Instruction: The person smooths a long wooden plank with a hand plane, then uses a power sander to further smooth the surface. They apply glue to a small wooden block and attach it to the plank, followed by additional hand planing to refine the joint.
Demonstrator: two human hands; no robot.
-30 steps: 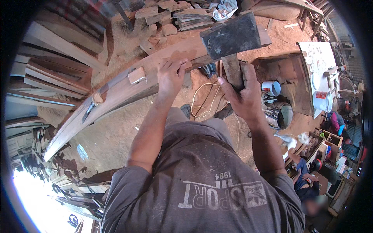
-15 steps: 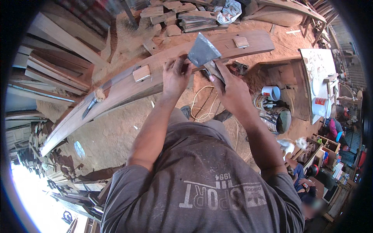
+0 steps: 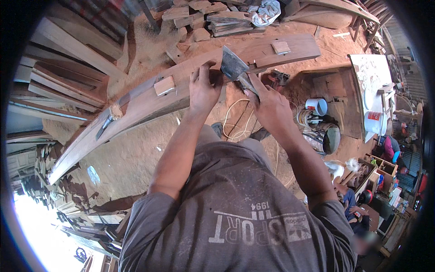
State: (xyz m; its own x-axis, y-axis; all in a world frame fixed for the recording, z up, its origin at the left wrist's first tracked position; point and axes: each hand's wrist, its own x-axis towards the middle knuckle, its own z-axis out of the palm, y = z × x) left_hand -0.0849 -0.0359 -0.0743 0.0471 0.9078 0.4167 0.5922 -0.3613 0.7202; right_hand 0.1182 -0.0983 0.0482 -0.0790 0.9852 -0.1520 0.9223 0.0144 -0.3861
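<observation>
My right hand (image 3: 271,103) grips the handle of a putty knife (image 3: 234,64), its wide grey blade tilted up above a long curved wooden beam (image 3: 192,75). Close to the blade's left edge is my left hand (image 3: 204,88), fingers curled together over the beam. Whatever the left fingers hold, if anything, is hidden. Left of that hand, a small pale wood block (image 3: 164,85) rests on the beam. A second block (image 3: 280,47) sits near its right end. Farther left on the beam lies another bladed tool (image 3: 105,126) beside a tan lump (image 3: 116,111).
Stacked timber offcuts (image 3: 230,23) lie beyond the beam. Curved planks (image 3: 68,84) lean at the left. A yellowish cord (image 3: 235,131) loops on the dusty floor. To the right are a white bucket (image 3: 317,106), a wooden box and a white-topped table (image 3: 369,75). People sit at the far right.
The putty knife's blade has swung to a steeper angle and moved slightly down, with my right hand turning it. My left hand stays nearly in place, its fingers shifted slightly.
</observation>
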